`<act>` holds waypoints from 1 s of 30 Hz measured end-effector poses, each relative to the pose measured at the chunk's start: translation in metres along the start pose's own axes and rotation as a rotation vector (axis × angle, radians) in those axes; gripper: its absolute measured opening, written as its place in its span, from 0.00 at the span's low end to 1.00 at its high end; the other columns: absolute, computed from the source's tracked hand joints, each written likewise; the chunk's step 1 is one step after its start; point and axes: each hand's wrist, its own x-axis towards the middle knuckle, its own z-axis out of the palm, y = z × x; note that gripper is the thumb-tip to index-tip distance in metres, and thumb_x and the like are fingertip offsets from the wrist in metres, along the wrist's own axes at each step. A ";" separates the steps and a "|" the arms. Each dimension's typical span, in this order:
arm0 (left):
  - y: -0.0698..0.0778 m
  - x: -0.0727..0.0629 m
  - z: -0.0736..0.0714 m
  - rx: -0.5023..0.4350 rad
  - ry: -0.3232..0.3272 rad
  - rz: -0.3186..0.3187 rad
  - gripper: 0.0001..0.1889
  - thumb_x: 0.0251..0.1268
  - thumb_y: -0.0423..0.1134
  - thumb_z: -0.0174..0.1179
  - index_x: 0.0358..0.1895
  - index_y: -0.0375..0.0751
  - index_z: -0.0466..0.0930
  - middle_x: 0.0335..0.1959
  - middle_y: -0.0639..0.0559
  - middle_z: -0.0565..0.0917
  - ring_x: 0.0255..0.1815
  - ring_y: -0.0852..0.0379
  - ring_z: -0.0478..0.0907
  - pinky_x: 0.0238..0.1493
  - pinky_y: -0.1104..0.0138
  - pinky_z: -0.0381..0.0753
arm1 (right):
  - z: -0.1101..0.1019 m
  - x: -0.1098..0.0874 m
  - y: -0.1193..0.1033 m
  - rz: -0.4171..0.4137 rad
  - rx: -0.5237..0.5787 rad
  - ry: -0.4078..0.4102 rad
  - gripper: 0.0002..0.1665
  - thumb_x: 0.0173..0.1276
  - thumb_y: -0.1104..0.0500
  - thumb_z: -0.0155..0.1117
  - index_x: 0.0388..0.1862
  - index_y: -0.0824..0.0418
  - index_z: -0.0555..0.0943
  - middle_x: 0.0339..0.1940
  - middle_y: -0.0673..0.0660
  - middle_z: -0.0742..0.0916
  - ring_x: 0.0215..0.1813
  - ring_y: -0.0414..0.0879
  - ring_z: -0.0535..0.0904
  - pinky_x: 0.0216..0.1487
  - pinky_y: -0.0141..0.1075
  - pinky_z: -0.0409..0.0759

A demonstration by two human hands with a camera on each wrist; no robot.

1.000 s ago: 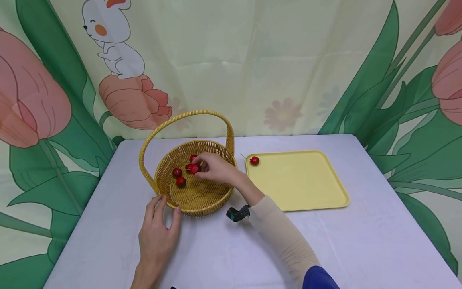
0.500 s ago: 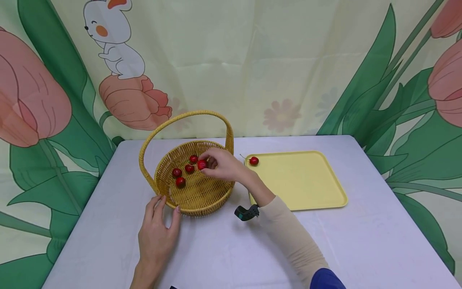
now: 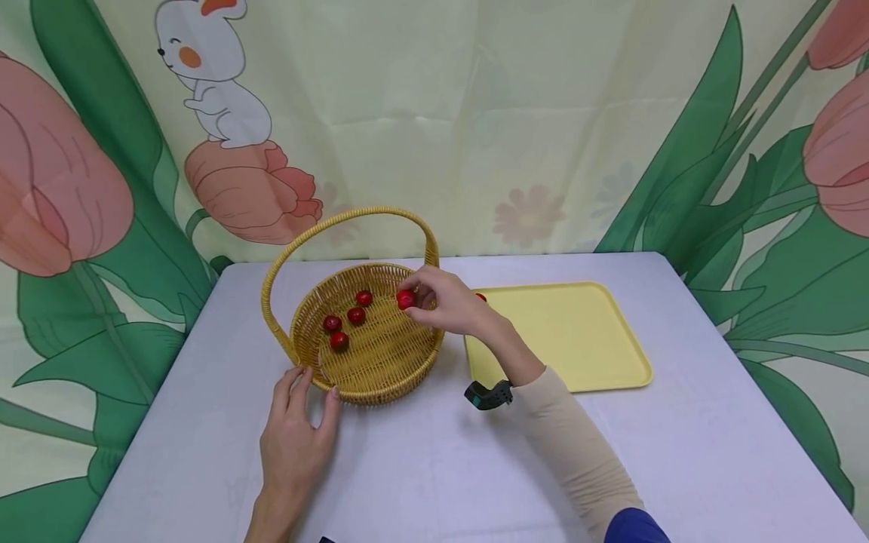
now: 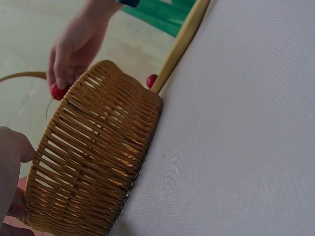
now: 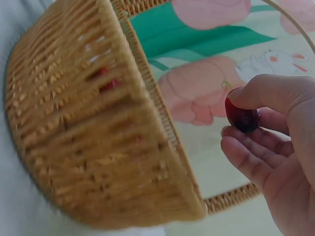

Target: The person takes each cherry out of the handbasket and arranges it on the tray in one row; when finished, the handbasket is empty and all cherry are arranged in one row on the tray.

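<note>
My right hand (image 3: 451,302) pinches a red cherry (image 3: 405,299) between thumb and fingers, over the right side of the wicker basket (image 3: 380,369). In the right wrist view, the cherry (image 5: 242,114) is dark red with a short green stem, raised above the rim. Several other cherries (image 3: 356,316) lie in the basket's left half. At the near left rim, my left hand (image 3: 295,445) rests its thumb and fingertips against the basket, thumb and fingers spread. A single cherry (image 3: 481,297) at the yellow tray's far left corner is mostly hidden behind the right hand.
The yellow rectangular tray (image 3: 563,339) lies on the white-covered table (image 3: 421,467), right of the basket. An arched handle (image 3: 380,211) rises over the basket. A printed curtain (image 3: 434,151) hangs behind the table. A black device (image 3: 489,395) sits at the right wrist.
My right hand has lifted the cherry and moved it right, from among the others toward the basket's right rim. The forearm shifted right, now covering the tray's cherry. My left hand stays put.
</note>
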 end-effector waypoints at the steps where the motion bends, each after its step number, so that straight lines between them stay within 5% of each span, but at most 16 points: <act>1: 0.000 0.000 0.000 0.000 -0.002 -0.001 0.28 0.63 0.44 0.66 0.61 0.26 0.77 0.62 0.38 0.77 0.61 0.37 0.79 0.45 0.45 0.84 | -0.002 -0.002 0.002 -0.002 0.003 0.009 0.18 0.64 0.63 0.68 0.54 0.61 0.80 0.46 0.54 0.83 0.40 0.42 0.82 0.44 0.38 0.85; 30: 0.000 -0.001 0.000 0.002 -0.006 0.006 0.28 0.63 0.43 0.67 0.60 0.25 0.77 0.62 0.36 0.76 0.59 0.37 0.80 0.37 0.47 0.86 | -0.042 -0.051 0.082 0.173 -0.014 0.228 0.21 0.62 0.66 0.70 0.54 0.66 0.79 0.48 0.63 0.85 0.45 0.54 0.84 0.48 0.48 0.85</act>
